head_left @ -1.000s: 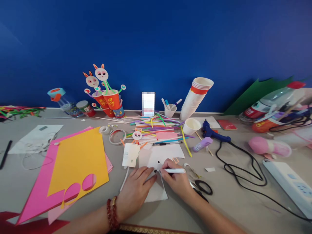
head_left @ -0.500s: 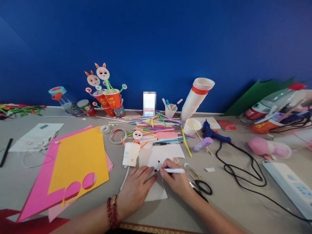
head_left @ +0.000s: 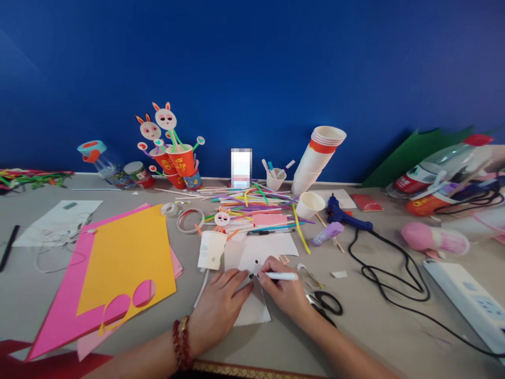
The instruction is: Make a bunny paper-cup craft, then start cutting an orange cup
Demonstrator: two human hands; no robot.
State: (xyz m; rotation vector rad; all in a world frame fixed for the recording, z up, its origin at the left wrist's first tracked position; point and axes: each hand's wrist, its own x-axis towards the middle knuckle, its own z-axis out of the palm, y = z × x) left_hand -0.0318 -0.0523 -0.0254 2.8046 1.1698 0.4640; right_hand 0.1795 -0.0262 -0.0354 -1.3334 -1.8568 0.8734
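The right hand [head_left: 281,288] clamps one white marker [head_left: 283,276] in its fingers; the left hand [head_left: 221,299], fingers slightly apart, rests on white paper [head_left: 252,310]. Three rabbit faces [head_left: 165,119], grey table [head_left: 374,310], blue wall [head_left: 252,68].

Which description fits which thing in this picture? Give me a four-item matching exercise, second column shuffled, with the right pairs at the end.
Things
1. Right hand
2. Left hand
3. Glue stick
4. Yellow sheet

Descriptions
A. purple, lying on its side
B. has round cut-outs near its lower edge
C. grips a white marker
D. rests on white paper, a dark red bracelet at its wrist

Right pairs: 1-C, 2-D, 3-A, 4-B
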